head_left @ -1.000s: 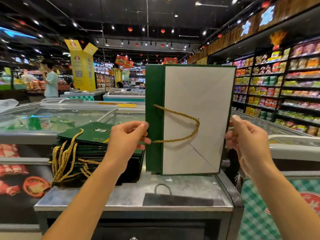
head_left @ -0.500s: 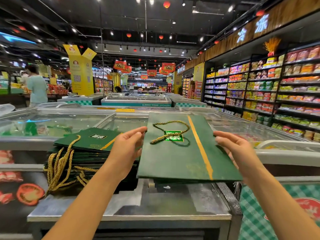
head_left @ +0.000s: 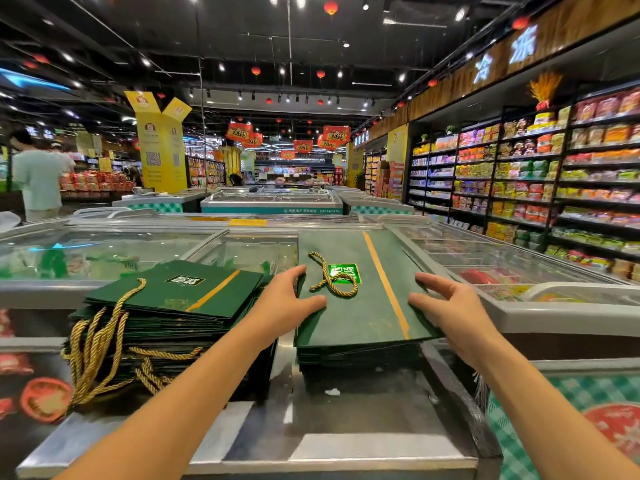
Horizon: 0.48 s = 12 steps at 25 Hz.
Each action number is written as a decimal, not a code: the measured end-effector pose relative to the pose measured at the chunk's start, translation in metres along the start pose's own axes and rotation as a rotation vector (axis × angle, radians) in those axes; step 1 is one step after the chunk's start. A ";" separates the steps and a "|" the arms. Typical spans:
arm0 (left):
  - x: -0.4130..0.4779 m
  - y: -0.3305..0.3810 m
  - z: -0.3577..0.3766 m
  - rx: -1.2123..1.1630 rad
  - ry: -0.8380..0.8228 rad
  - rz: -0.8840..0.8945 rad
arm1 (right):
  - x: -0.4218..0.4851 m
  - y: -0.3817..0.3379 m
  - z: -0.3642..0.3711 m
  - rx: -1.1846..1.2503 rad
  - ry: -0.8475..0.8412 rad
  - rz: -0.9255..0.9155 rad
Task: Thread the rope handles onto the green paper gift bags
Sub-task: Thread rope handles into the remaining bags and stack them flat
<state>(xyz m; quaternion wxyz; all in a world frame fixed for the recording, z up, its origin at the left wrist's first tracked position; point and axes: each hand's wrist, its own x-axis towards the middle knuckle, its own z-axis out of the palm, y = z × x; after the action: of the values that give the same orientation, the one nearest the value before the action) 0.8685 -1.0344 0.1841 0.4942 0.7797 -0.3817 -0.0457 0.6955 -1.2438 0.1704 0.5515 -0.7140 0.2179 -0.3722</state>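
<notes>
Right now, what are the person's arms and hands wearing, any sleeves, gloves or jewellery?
The left hand and right hand are ungloved, no rings show on the fingers, and both forearms are bare: no sleeve, watch or bracelet in view.

Steel counter [head_left: 346, 431] under left bag stack [head_left: 162, 327] and right bag stack [head_left: 356, 355]

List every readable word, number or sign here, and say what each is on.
"冷冻": lit wall sign, upper right.
Red hanging banners: big characters, too blurred to read.
Green bag labels: blurred.
Freezer strip: print too small.
Yellow pillar: print too small.
</notes>
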 end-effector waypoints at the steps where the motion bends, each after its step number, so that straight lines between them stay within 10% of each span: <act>1: 0.008 0.000 0.002 0.061 -0.002 0.002 | 0.006 0.002 0.001 -0.046 -0.044 -0.009; 12: 0.056 -0.025 0.030 0.352 -0.115 -0.096 | 0.033 0.047 0.017 -0.639 -0.197 -0.070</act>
<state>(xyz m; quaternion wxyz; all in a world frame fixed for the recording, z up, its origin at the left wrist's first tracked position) 0.9081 -1.0866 0.1653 0.3246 0.8676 -0.3739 -0.0461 0.7342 -1.2706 0.1337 0.3053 -0.8903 0.2446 -0.2329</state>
